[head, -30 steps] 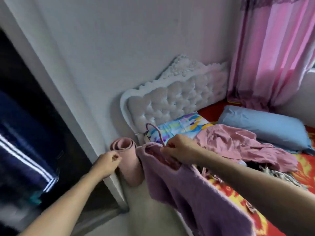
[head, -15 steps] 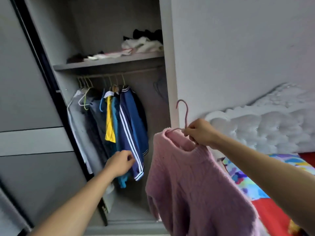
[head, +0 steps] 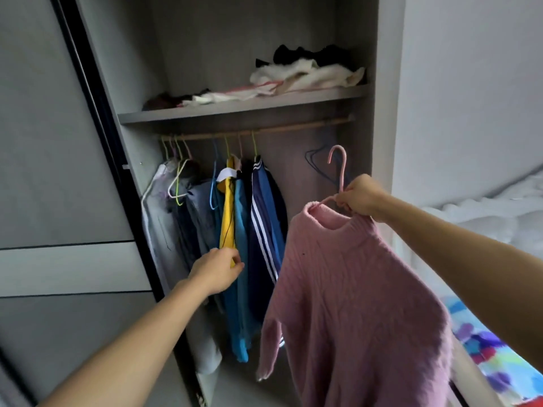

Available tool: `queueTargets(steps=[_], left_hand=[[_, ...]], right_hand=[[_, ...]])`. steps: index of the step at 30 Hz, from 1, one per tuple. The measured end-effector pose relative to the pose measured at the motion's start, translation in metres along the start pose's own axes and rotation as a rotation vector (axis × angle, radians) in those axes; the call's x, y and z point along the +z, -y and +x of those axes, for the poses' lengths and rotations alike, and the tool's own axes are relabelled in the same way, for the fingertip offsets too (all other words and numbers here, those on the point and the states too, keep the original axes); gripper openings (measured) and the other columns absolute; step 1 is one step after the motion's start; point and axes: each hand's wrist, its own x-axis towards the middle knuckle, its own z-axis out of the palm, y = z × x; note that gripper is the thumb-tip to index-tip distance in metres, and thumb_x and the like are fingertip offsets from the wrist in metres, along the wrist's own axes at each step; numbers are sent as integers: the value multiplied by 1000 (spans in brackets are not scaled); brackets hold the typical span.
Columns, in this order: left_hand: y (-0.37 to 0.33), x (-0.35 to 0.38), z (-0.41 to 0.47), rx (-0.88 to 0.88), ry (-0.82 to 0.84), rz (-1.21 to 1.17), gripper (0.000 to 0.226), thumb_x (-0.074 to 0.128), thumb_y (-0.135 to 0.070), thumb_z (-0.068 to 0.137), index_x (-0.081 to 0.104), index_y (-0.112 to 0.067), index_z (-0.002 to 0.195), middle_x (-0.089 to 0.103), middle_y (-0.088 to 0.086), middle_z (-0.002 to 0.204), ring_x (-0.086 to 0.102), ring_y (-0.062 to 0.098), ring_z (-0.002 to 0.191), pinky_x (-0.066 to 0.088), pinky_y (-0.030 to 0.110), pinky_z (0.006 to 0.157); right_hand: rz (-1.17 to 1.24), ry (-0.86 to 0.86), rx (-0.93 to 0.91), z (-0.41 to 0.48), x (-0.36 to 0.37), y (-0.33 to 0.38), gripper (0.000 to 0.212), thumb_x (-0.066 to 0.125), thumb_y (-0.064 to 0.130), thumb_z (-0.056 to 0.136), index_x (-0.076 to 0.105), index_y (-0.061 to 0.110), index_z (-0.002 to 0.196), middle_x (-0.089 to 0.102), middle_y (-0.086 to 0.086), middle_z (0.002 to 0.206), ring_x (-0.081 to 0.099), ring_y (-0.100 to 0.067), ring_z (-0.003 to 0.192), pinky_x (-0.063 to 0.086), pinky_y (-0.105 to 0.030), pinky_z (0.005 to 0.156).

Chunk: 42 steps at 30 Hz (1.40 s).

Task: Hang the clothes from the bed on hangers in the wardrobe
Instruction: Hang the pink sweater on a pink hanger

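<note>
As right hand (head: pixel 362 197) grips hanger (head: pixel 341 171) bearing sweater (head: pixel 352 289) | left hand (head: pixel 216 273) at garments (head: pixel 260 218)

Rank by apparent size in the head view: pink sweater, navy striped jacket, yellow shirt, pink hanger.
1. pink sweater, helped by nearness to the camera
2. navy striped jacket
3. yellow shirt
4. pink hanger, mostly hidden

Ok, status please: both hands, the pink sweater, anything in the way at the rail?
Right hand grips pink hanger, pink sweater hanging on it, not yet on rail. Left hand at hung clothes, grip unclear. Rail's right end bare, way clear.
</note>
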Motion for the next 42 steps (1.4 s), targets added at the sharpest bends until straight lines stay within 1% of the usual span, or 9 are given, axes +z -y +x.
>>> queueTargets(steps=[5,9,14,21,24,29,33,39,42], left_hand=[[5,-2,81,54,-55,77,23,46,-40,96,60,-23,100,55,-3,87,56,20,84,43,32,65],[8,-9,160,93,-162,144,21,45,-36,97,60,-22,98,53,-7,78,55,18,75,40,31,60],[7,-11,252,81,-247,212,23,44,-37,97,59,-20,100,57,-2,98,58,24,93,44,35,69],[32,-1,322,62,-313,192,26,45,-37,94,60,-17,105,55,2,108,58,26,101,46,34,70],[46,-3,346,69,-352,173,26,46,-36,94,59,-18,108,56,2,113,56,25,105,46,36,73],[72,-6,372,191,-418,128,23,47,-35,93,61,-20,101,63,-1,102,60,23,96,47,35,69],[93,-15,384,324,-423,137,22,48,-36,92,61,-23,105,68,0,99,62,26,93,49,38,73],[106,-31,404,437,-448,45,24,47,-35,94,60,-22,110,62,-3,109,61,26,99,50,38,73],[85,-36,415,534,-567,-37,22,50,-31,92,64,-17,104,59,1,104,58,25,97,48,38,70]], right_hand=[[-285,-44,-59,80,42,20,31,71,34,80,66,8,97,65,-10,89,63,-30,80,47,-32,65],[-512,-79,-156,157,79,28,29,68,26,82,61,9,104,53,-3,78,55,-28,74,44,-32,64],[-702,-105,-326,251,101,49,30,61,22,88,61,9,114,66,-13,109,64,-32,100,47,-35,71],[-705,-148,-345,359,117,81,28,63,31,87,64,12,108,65,-12,110,63,-29,99,49,-33,74],[-664,-125,-329,394,127,94,42,60,37,89,59,14,124,60,-13,126,59,-30,114,48,-35,87],[-580,-183,-287,423,153,117,48,69,36,83,60,9,122,62,-15,125,61,-31,111,49,-32,87],[-597,-133,-220,426,196,123,42,56,27,94,53,10,132,56,-15,133,56,-32,119,46,-34,92],[-489,-135,-224,421,217,111,44,41,50,98,60,10,103,62,-17,113,58,-34,105,44,-35,78],[-501,-330,-236,401,184,88,52,36,56,97,60,13,82,65,-10,88,62,-31,88,43,-33,66]])
